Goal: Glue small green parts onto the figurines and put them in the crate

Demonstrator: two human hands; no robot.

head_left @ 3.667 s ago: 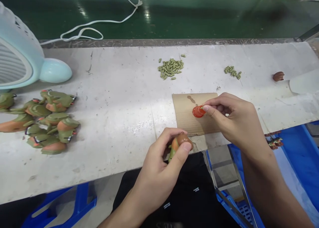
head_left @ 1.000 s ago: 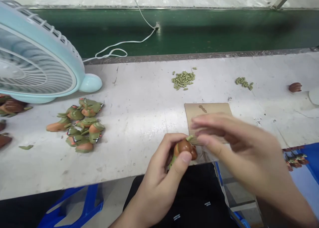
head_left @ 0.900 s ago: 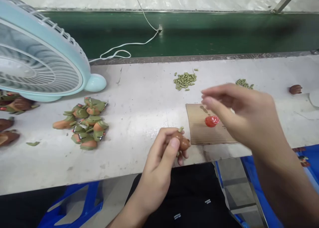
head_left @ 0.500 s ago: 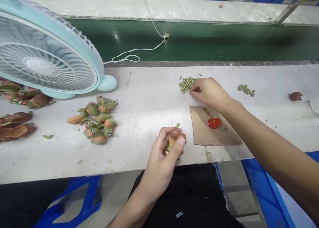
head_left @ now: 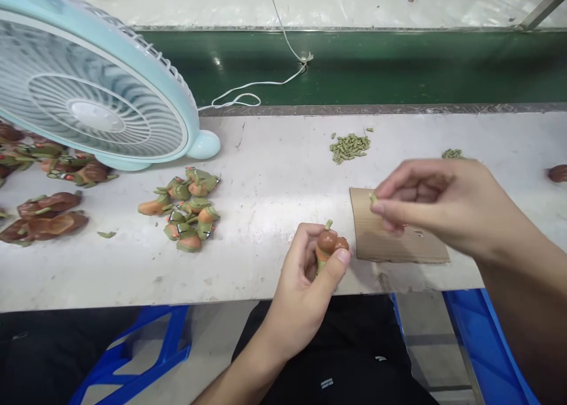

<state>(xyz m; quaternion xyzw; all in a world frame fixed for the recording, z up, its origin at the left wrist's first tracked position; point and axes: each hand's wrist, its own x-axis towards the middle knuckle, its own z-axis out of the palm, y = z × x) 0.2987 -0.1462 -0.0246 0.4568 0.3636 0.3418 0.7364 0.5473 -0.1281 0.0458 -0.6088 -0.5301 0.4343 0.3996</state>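
Observation:
My left hand [head_left: 305,275] grips a small brown and green toy figure [head_left: 328,244] at the near edge of the white table [head_left: 266,186], with a green peg sticking up from its top. My right hand [head_left: 436,201] hovers above a brown cardboard piece [head_left: 394,242] and pinches a small green peg [head_left: 372,197] between thumb and forefinger. A pile of the same green pegs [head_left: 349,146] lies farther back on the table. The red blob seen before on the cardboard is hidden under my right hand.
A light blue fan [head_left: 88,92] stands at the left. Green and orange toy parts [head_left: 186,207] lie in a heap, brown ones [head_left: 44,210] farther left. A second peg pile [head_left: 452,153], a brown piece [head_left: 558,172], a white cable [head_left: 248,92] and a green conveyor belt [head_left: 398,68] lie beyond.
My right hand reached to the green peg pile, pinched a peg and came back over the cardboard. My left hand kept hold of the toy figure.

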